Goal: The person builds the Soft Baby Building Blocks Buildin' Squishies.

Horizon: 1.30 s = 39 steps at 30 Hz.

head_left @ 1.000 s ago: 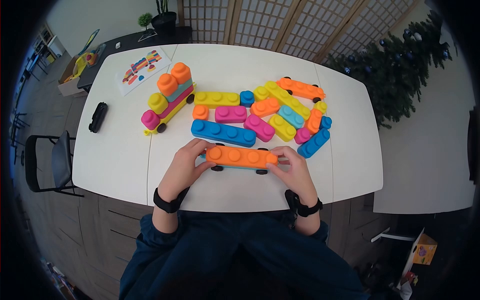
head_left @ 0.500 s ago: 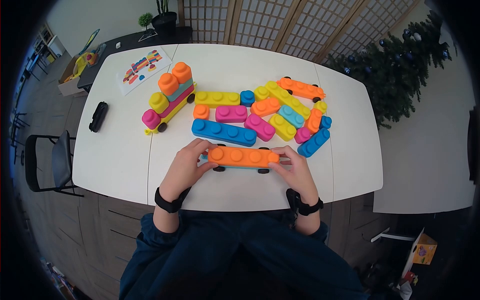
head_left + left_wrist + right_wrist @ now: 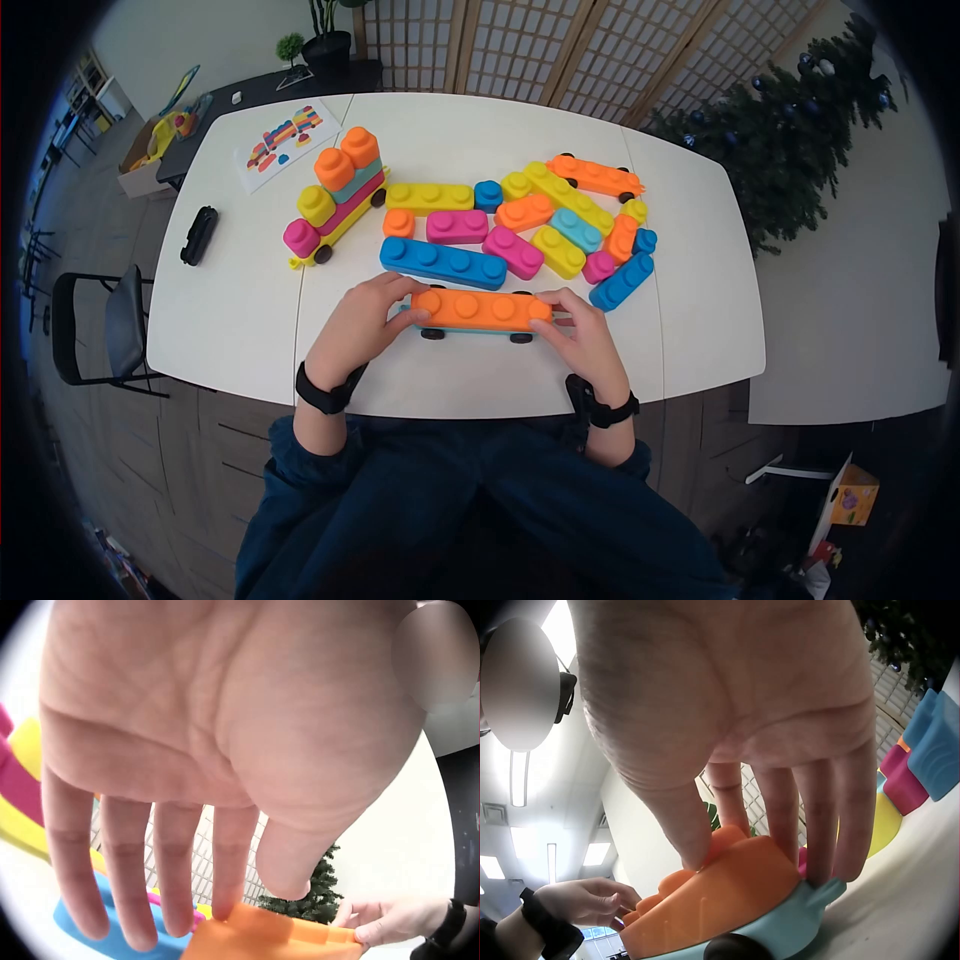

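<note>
A long orange block (image 3: pixel 480 310) with several studs lies on a light-blue wheeled base (image 3: pixel 780 930) near the table's front edge. My left hand (image 3: pixel 365 325) holds its left end between thumb and fingers; in the left wrist view the fingers (image 3: pixel 176 862) look nearly straight, the index at the orange block (image 3: pixel 262 937). At the other end, my right hand (image 3: pixel 585 340) pinches the block, thumb on the near side and index on the far side. The right wrist view shows the thumb against the orange block (image 3: pixel 720 892), the other fingers beyond it. Black wheels show below the base.
Beyond the hands lie a long blue block (image 3: pixel 443 263), pink blocks (image 3: pixel 457 227), yellow blocks (image 3: pixel 430 198) and an orange wheeled base (image 3: pixel 595 178). A stacked wheeled vehicle (image 3: pixel 345 215) stands at the left, near a picture sheet (image 3: pixel 285 145) and a black case (image 3: pixel 199 236).
The head view has shifted slightly. My left wrist has moved a little left and away from me, its thumb slightly farther up the block's end. The right hand keeps its hold.
</note>
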### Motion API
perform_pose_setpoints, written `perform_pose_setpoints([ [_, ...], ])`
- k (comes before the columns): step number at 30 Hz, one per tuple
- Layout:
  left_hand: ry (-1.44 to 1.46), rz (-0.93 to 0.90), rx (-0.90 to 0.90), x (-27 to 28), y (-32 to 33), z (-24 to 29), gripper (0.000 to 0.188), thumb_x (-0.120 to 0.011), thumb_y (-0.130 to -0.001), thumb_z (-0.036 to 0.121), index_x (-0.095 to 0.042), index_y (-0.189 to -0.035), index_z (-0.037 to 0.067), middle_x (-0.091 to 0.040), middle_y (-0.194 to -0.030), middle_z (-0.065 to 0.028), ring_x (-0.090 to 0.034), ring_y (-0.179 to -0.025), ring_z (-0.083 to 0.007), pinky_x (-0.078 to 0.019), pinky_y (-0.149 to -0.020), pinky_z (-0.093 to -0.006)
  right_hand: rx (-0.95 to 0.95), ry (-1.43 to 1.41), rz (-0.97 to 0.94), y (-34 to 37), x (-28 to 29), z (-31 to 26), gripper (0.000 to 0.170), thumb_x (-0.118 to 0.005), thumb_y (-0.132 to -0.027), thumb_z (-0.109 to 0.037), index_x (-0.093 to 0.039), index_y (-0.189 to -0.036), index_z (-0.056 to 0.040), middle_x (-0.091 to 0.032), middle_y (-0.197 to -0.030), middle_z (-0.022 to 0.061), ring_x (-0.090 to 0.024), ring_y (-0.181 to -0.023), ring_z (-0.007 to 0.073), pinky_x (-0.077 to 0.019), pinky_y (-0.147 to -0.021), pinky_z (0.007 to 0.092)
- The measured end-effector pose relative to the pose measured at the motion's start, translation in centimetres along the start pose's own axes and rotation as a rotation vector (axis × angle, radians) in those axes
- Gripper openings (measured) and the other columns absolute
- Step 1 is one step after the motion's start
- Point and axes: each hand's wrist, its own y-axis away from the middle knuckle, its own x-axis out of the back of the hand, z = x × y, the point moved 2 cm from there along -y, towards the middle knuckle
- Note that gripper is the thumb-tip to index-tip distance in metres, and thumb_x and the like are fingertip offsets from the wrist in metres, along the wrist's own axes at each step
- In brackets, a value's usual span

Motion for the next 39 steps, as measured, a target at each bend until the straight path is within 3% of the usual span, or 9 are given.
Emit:
perform_pose_setpoints([
  [2, -0.098, -0.059, -0.098, 1.1, -1.3, -0.1, 0.029, -0.078, -0.090, 0.018, -0.071, -0.116, 0.006, -0.072, -0.104, -0.0132, -0.069, -0.090, -0.0307, -0.0556, -0.078, -0.0362, 0.007, 0.000, -0.001, 0.0, 0.1, -0.1, 0.035, -0.079, -0.090, -0.018, -0.065, -0.119, -0.0042, -0.073, -0.109, 0.0124, -0.071, -0.097, 0.0258, -0.0578, -0.086, 0.0350],
  [7, -0.144, -0.018, -0.251, 3.3, -8.5, 1.8, 0.024, -0.075, -0.091, 0.016, -0.071, -0.110, 0.002, -0.072, -0.099, -0.0135, -0.069, -0.091, -0.0321, -0.0556, -0.078, -0.0378, 0.004, 0.019, 0.000, 0.0, 0.1, -0.1, 0.035, -0.079, -0.090, -0.019, -0.065, -0.118, -0.0037, -0.072, -0.104, 0.0120, -0.070, -0.094, 0.0254, -0.0573, -0.083, 0.0347],
  [9, -0.285, 0.057, -0.420, 2.4, -12.1, 1.6, 0.023, -0.075, -0.090, 0.016, -0.070, -0.107, 0.002, -0.071, -0.099, -0.0144, -0.069, -0.095, -0.0337, -0.0561, -0.082, -0.0400, 0.003, 0.019, 0.002, -0.1, 0.1, 0.0, 0.035, -0.079, -0.090, -0.019, -0.065, -0.118, -0.0036, -0.071, -0.103, 0.0120, -0.070, -0.094, 0.0252, -0.0571, -0.083, 0.0347],
  [12, -0.338, 0.013, -0.483, 0.0, -16.2, 0.7, 0.025, -0.075, -0.088, 0.016, -0.069, -0.109, 0.002, -0.071, -0.102, -0.0147, -0.068, -0.098, -0.0348, -0.0561, -0.086, -0.0421, -0.002, 0.015, 0.002, -0.1, 0.1, 0.0, 0.036, -0.079, -0.090, -0.020, -0.064, -0.118, -0.0037, -0.071, -0.103, 0.0124, -0.070, -0.094, 0.0257, -0.0571, -0.082, 0.0350],
  [21, -0.607, -0.072, -0.370, -4.8, -20.8, -1.0, 0.022, -0.076, -0.085, 0.014, -0.068, -0.102, 0.003, -0.068, -0.104, -0.0156, -0.068, -0.102, -0.0354, -0.0560, -0.090, -0.0434, -0.009, 0.035, 0.003, 0.1, 0.2, -0.2, 0.035, -0.078, -0.091, -0.020, -0.064, -0.119, -0.0040, -0.072, -0.109, 0.0143, -0.072, -0.095, 0.0303, -0.0574, -0.082, 0.0355],
  [28, -0.436, -0.021, -0.401, -2.6, -20.3, 0.1, 0.025, -0.073, -0.084, 0.010, -0.068, -0.107, 0.002, -0.069, -0.105, -0.0163, -0.068, -0.100, -0.0363, -0.0561, -0.091, -0.0425, -0.002, 0.035, 0.001, 0.1, 0.1, -0.3, 0.034, -0.078, -0.091, -0.018, -0.064, -0.119, -0.0042, -0.072, -0.112, 0.0137, -0.072, -0.097, 0.0296, -0.0577, -0.082, 0.0356],
  [30, -0.217, 0.104, -0.400, -0.3, -19.0, 1.5, 0.023, -0.072, -0.083, 0.010, -0.068, -0.103, 0.001, -0.068, -0.101, -0.0165, -0.068, -0.097, -0.0354, -0.0562, -0.086, -0.0432, -0.008, 0.037, -0.002, 0.2, 0.2, -0.4, 0.035, -0.078, -0.091, -0.018, -0.064, -0.119, -0.0041, -0.072, -0.113, 0.0136, -0.072, -0.098, 0.0294, -0.0579, -0.082, 0.0355],
  [34, -0.028, 0.137, -0.320, 4.2, -13.1, 4.5, 0.024, -0.073, -0.084, 0.005, -0.068, -0.107, 0.002, -0.068, -0.103, -0.0110, -0.067, -0.098, -0.0272, -0.0559, -0.085, -0.0376, 0.011, 0.038, 0.007, 0.1, 0.1, -0.1, 0.035, -0.079, -0.090, -0.017, -0.065, -0.120, -0.0043, -0.073, -0.113, 0.0132, -0.072, -0.099, 0.0290, -0.0585, -0.083, 0.0354],
  [39, -0.027, 0.171, -0.262, 5.3, -4.8, 4.6, 0.028, -0.072, -0.082, 0.001, -0.067, -0.109, 0.001, -0.066, -0.106, -0.0099, -0.067, -0.101, -0.0250, -0.0562, -0.091, -0.0341, -0.003, 0.043, -0.012, -0.1, 0.1, -0.3, 0.036, -0.079, -0.090, -0.017, -0.065, -0.120, -0.0043, -0.073, -0.113, 0.0133, -0.072, -0.100, 0.0289, -0.0586, -0.084, 0.0357],
])
